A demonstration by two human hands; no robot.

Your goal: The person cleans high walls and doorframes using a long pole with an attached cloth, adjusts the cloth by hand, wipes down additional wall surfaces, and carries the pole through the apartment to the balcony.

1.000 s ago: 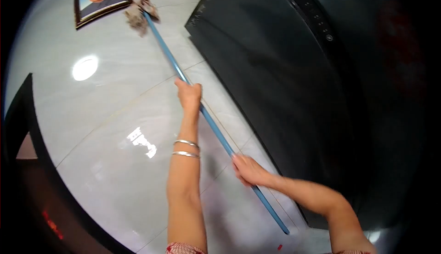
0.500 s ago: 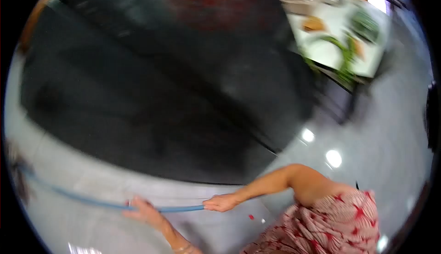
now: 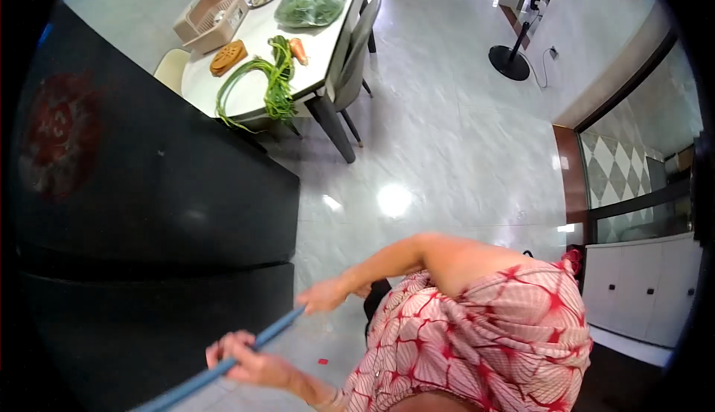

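A long blue pole point(image 3: 195, 388) slants from the lower left edge up toward my body. Its far end lies outside the view, so I cannot tell what it carries. My right hand point(image 3: 325, 296) is closed around the upper end of the pole. Lower down, my left hand point(image 3: 249, 362) also grips it, fingers curled over the shaft. A tall black double-section cabinet, like a fridge point(image 3: 160, 218), stands close beyond both hands. On the pale glossy floor point(image 3: 439, 151), near my left forearm, lies a small red scrap point(image 3: 322, 361).
A white table point(image 3: 201, 88) holds green long stems point(image 3: 277, 88), a carrot point(image 3: 299, 51), a bag of greens point(image 3: 309, 2) and a beige basket point(image 3: 212, 21). A grey chair point(image 3: 357, 55) stands beside it. A black fan base point(image 3: 509, 62) and white cabinets point(image 3: 633, 285) are on the right.
The view has swung right, bringing the table and open floor toward the middle. The pole now tilts more steeply, and my left hand, blurred before, shows its fingers around it.
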